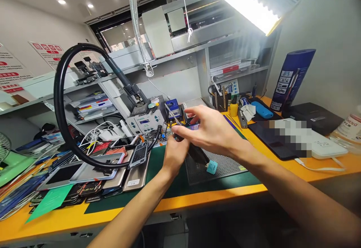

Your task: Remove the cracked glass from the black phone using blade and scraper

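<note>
My left hand [176, 153] is closed, with its fist around one end of a dark, soft-looking item [199, 154] whose exact kind I cannot make out. A teal tag [212, 167] sits at that item's lower end, above the grey perforated mat [225, 165]. Just over the left hand is my right hand [210, 129], its thumb and fingers apart and the thumb close to the left fist. A thin metal tool [172, 114] slants up and away between the hands; which hand touches it is hidden.
A grey control station [145, 122] with a thick black hose [60, 101] stands behind to the left. Several phones and tablet shells [98, 167] are stacked at the left. At the right lie a black tablet [270, 139], a white device [324, 144] and a blue case [262, 109].
</note>
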A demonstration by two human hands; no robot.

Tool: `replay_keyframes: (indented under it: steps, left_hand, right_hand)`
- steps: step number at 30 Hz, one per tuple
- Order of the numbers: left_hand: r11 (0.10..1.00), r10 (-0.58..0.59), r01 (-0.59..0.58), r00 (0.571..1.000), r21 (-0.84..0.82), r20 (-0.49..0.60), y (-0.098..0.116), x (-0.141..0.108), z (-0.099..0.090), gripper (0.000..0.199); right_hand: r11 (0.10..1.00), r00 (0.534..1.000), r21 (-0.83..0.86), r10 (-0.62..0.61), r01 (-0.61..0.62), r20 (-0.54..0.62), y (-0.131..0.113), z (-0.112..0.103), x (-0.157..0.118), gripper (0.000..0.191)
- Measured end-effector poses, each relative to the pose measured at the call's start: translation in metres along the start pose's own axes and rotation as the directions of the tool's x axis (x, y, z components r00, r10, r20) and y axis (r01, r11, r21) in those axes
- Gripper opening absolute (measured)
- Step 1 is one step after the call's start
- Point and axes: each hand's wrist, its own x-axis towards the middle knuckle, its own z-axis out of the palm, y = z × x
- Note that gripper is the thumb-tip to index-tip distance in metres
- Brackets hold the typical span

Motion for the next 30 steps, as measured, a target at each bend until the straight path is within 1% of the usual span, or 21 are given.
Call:
replay_keyframes:
  steps: [1, 3, 4, 6, 10, 13, 17, 19, 22, 23, 24, 25, 27, 29, 30]
  left_hand:
    - [1.0, -0.002, 0.002, 1.0, 0.015, 0.009, 0.0, 0.001, 0.001, 0.036]
    - [0.998, -0.013, 0.012, 0.999, 0.054, 0.029, -0.001, 0.004, 0.002, 0.033]
    - [0.997, -0.021, 0.019, 0.999, 0.07, 0.036, -0.001, 0.005, 0.003, 0.031]
    - [0.995, -0.032, 0.028, 0.998, 0.092, 0.051, -0.002, 0.006, 0.002, 0.029]
    - [0.994, -0.028, 0.019, 0.996, 0.105, 0.082, -0.003, 0.006, 0.001, 0.03]
    - [0.994, -0.021, 0.011, 0.995, 0.105, 0.098, -0.003, 0.007, 0.0, 0.03]
    - [0.993, -0.013, 0.001, 0.995, 0.114, 0.1, -0.003, 0.007, -0.001, 0.029]
    - [0.993, -0.005, -0.007, 0.996, 0.119, 0.093, -0.003, 0.006, -0.002, 0.029]
    - [0.993, 0.015, -0.024, 0.997, 0.115, 0.079, -0.001, 0.003, -0.002, 0.03]
    - [0.993, 0.022, -0.03, 0.997, 0.111, 0.073, -0.001, 0.002, -0.002, 0.032]
    - [0.994, 0.028, -0.035, 0.997, 0.107, 0.069, -0.001, 0.002, -0.002, 0.034]
    - [0.994, 0.034, -0.04, 0.997, 0.103, 0.067, 0.0, 0.002, -0.003, 0.035]
    - [0.994, 0.04, -0.047, 0.997, 0.098, 0.067, 0.0, 0.002, -0.003, 0.038]
    - [0.994, 0.042, -0.049, 0.997, 0.101, 0.068, -0.001, 0.002, -0.004, 0.039]
    - [0.993, 0.044, -0.051, 0.997, 0.105, 0.066, -0.001, 0.002, -0.005, 0.039]
  right_hand:
    - [0.998, 0.999, -0.056, -0.03, 0.031, 0.017, -0.002, 0.004, 0.008, 0.047]
    - [0.993, 0.998, -0.109, -0.044, 0.048, 0.041, -0.003, 0.011, 0.02, 0.027]
    - [0.994, 0.998, -0.106, -0.037, 0.041, 0.041, -0.003, 0.013, 0.024, 0.025]
    - [0.998, 1.0, -0.065, -0.013, 0.015, 0.028, -0.001, 0.012, 0.028, 0.028]
    - [0.997, 0.999, 0.064, 0.052, -0.052, -0.001, 0.009, 0.006, 0.024, 0.031]
    - [0.973, 0.992, 0.198, 0.126, -0.121, -0.012, 0.018, 0.008, 0.018, 0.024]
    - [0.903, 0.975, 0.386, 0.218, -0.186, -0.041, 0.024, 0.007, 0.016, 0.016]
    - [0.866, 0.971, 0.462, 0.236, -0.19, -0.044, 0.025, 0.001, 0.014, 0.014]
    - [0.812, 0.968, 0.548, 0.25, -0.204, -0.009, 0.026, -0.01, 0.004, 0.012]
    - [0.819, 0.97, 0.536, 0.244, -0.204, -0.002, 0.027, -0.012, -0.002, 0.012]
    - [0.846, 0.973, 0.493, 0.231, -0.202, 0.001, 0.028, -0.013, -0.009, 0.011]
    - [0.888, 0.978, 0.418, 0.211, -0.192, 0.001, 0.029, -0.012, -0.016, 0.01]
    - [0.968, 0.989, 0.21, 0.146, -0.14, -0.012, 0.031, -0.009, -0.03, 0.01]
    - [0.996, 0.997, 0.042, 0.081, -0.08, -0.015, 0.033, -0.003, -0.042, 0.014]
    - [0.999, 0.999, -0.006, 0.053, -0.053, -0.014, 0.034, 0.0, -0.046, 0.015]
